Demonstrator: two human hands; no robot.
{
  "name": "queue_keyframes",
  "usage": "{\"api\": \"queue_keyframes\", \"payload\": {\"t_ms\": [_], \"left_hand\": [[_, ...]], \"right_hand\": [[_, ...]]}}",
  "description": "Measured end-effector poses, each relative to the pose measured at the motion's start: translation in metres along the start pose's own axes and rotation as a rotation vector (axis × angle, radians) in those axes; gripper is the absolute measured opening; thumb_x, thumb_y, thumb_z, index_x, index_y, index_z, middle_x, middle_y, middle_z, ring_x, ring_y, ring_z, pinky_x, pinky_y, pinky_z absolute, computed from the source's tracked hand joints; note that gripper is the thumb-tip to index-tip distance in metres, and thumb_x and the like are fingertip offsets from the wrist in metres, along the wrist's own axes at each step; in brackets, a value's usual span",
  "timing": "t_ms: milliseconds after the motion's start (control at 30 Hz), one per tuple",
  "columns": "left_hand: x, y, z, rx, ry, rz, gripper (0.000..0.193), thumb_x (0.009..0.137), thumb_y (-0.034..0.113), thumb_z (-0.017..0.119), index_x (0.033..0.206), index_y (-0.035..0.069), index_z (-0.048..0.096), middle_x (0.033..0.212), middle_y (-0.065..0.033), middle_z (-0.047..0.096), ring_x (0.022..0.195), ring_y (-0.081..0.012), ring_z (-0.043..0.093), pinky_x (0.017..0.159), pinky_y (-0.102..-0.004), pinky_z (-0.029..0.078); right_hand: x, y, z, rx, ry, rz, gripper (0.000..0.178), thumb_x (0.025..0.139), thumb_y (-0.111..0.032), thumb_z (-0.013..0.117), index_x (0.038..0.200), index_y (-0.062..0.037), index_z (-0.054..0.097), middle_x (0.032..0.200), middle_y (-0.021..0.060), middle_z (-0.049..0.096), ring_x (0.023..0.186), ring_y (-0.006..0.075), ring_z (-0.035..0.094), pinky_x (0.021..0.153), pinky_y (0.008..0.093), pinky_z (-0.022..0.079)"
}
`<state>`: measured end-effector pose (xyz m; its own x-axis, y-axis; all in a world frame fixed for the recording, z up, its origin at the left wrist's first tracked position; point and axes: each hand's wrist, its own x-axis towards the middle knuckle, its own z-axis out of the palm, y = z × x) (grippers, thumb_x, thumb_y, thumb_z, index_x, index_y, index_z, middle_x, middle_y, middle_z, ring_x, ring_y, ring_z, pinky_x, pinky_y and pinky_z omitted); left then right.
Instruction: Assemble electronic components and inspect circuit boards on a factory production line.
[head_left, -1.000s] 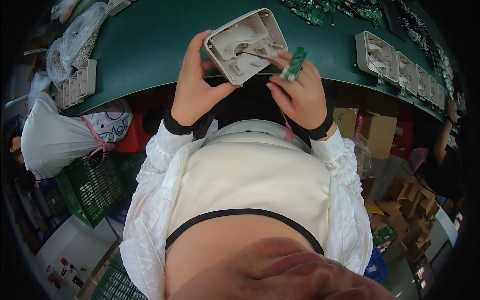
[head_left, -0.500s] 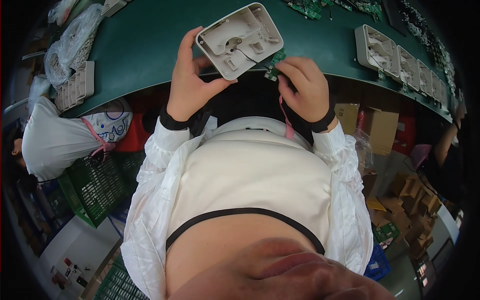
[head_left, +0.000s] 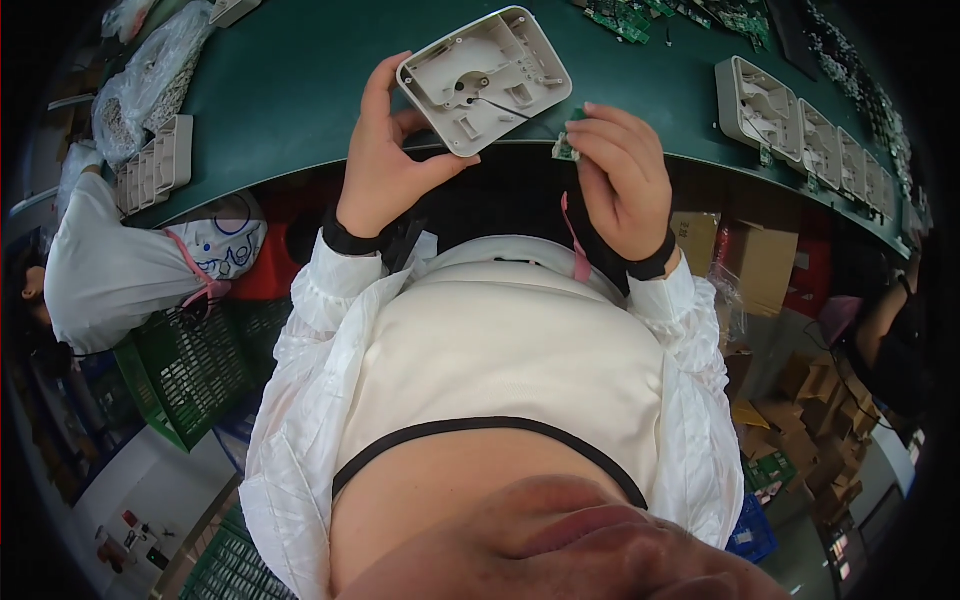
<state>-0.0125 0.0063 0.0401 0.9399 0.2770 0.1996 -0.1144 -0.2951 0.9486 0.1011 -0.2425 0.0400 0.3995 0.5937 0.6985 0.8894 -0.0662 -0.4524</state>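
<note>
My left hand (head_left: 400, 155) grips a light grey plastic housing (head_left: 440, 75) by its left side and lower corner, thumb along the near edge. The housing is tilted with its hollow inside toward me, showing ribs, screw posts and a round recess. A thin dark wire (head_left: 505, 107) runs from that recess toward a small green circuit board (head_left: 564, 148). My right hand (head_left: 622, 175) pinches this board just beyond the housing's lower right corner. Its fingers cover much of the board.
Several similar housings (head_left: 745, 100) stand in a row on the right of the green table (head_left: 300, 80), boards hanging from some. More housings (head_left: 160, 165) and a clear plastic bag (head_left: 130, 110) are at the left. Green boards (head_left: 625, 18) lie at the back. A co-worker (head_left: 110, 270) sits at the left.
My right hand has moved slightly right with the circuit board, away from the housing, and its fingers have turned more upward. The housing has barely shifted in my left hand.
</note>
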Motion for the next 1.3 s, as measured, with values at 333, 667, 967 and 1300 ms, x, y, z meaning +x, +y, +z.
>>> {"api": "queue_keyframes", "payload": {"t_ms": [333,667,967,1300], "left_hand": [[-0.007,0.006,0.006,0.222,0.003,0.145,0.104,0.069,0.009,0.090,0.153,0.007,0.028,0.144,-0.0175,0.046,0.125,-0.0301,0.058,0.104,-0.0412,0.052],[-0.009,-0.003,0.011,0.102,-0.057,0.134,0.106,0.071,0.003,0.086,0.155,0.009,0.021,0.144,-0.0177,0.044,0.120,-0.0295,0.062,0.100,-0.0395,0.055],[-0.008,-0.004,0.013,0.059,-0.055,0.138,0.106,0.073,0.003,0.086,0.155,0.009,0.019,0.145,-0.0169,0.043,0.122,-0.0286,0.061,0.100,-0.0392,0.055],[-0.009,0.002,0.017,0.034,-0.082,0.147,0.105,0.073,0.004,0.087,0.155,0.008,0.020,0.146,-0.0175,0.041,0.126,-0.0279,0.057,0.102,-0.0399,0.054]], "right_hand": [[0.036,-0.019,0.000,0.064,-0.248,-0.017,0.034,0.081,0.006,0.069,0.112,-0.0080,0.071,0.111,0.0086,0.069,0.102,0.0318,0.064,0.091,0.0421,0.047],[0.019,-0.022,-0.003,0.097,-0.363,0.022,0.026,0.081,0.000,0.073,0.105,-0.0088,0.073,0.112,0.0072,0.069,0.101,0.0299,0.064,0.092,0.0413,0.046],[0.012,-0.016,0.015,0.201,-0.193,0.135,0.020,0.080,-0.002,0.078,0.099,-0.0046,0.073,0.110,0.0085,0.069,0.098,0.0298,0.064,0.083,0.0373,0.050],[0.031,-0.021,0.005,0.096,-0.251,0.151,0.021,0.077,-0.004,0.081,0.096,-0.0035,0.073,0.103,0.0085,0.072,0.091,0.0303,0.066,0.078,0.0372,0.053]]}}
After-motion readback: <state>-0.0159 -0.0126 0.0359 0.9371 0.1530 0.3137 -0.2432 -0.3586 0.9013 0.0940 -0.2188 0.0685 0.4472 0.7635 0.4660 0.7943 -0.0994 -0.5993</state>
